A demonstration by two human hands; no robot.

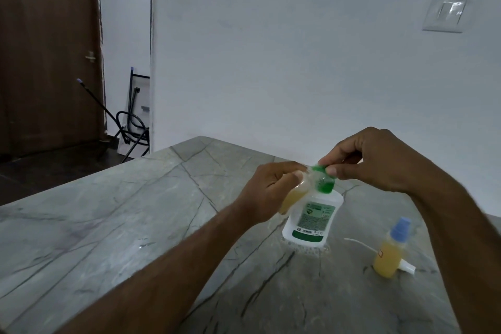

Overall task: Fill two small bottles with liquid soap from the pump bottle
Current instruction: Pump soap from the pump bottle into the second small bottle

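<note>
The pump bottle (311, 218) in the lower middle is carrying a green label, but its print is too blurred to read.

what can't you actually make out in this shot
- Head view: the mouth of the small bottle and any soap flow are blurred and hidden by the left hand.
- The pump bottle label text is too small to read.
- The green pump head is partly covered by the right hand.
- The white part behind the second bottle is half hidden.
</note>
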